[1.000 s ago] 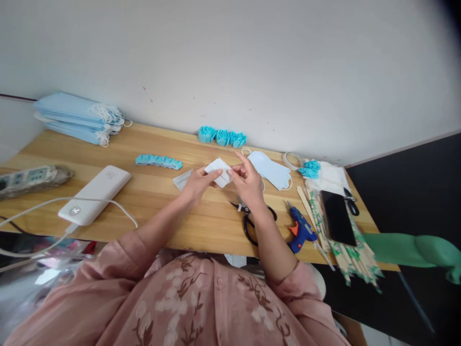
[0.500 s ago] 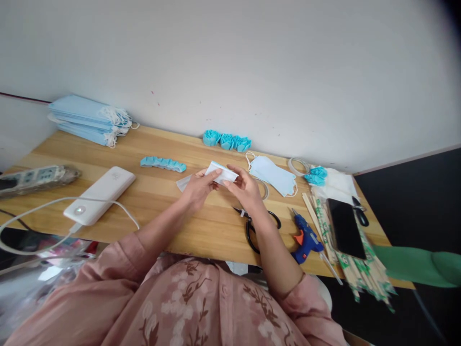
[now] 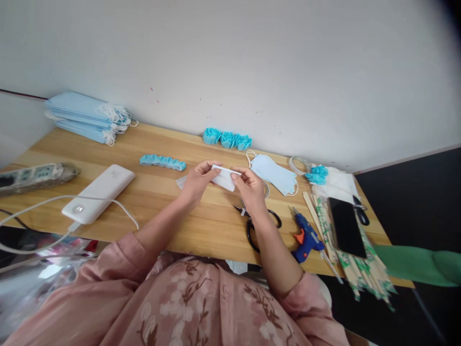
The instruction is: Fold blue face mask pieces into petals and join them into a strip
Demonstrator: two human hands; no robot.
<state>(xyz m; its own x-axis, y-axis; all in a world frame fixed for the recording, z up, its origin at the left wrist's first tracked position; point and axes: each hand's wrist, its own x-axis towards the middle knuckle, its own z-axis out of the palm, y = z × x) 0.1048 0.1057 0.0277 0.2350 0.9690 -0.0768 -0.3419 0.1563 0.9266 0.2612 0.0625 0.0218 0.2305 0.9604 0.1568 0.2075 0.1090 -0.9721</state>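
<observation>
Between my two hands is a small piece of white fabric (image 3: 224,179) with a fold along its top edge. My left hand (image 3: 200,180) pinches its left end, thumb on top. At the other end my right hand (image 3: 249,185) grips it between thumb and fingers. Below my right wrist lie black-handled scissors (image 3: 275,219), partly hidden by the forearm. A roll of tape (image 3: 267,190) shows just behind the right hand. Left of my hands rests a pleated blue strip (image 3: 163,162). A whitish scrap (image 3: 180,182) sticks out beside the left hand.
Blue folded rosettes (image 3: 227,139) stand by the wall, near a flat face mask (image 3: 274,174). A mask stack (image 3: 81,115), power bank (image 3: 99,194) and power strip (image 3: 36,177) lie left. Rightward are a glue gun (image 3: 305,236), phone (image 3: 347,228) and wrapped chopsticks (image 3: 360,276).
The white fabric has turned so its folded edge lies on top and its face hangs toward me. Both hands have shifted their grip to its upper corners.
</observation>
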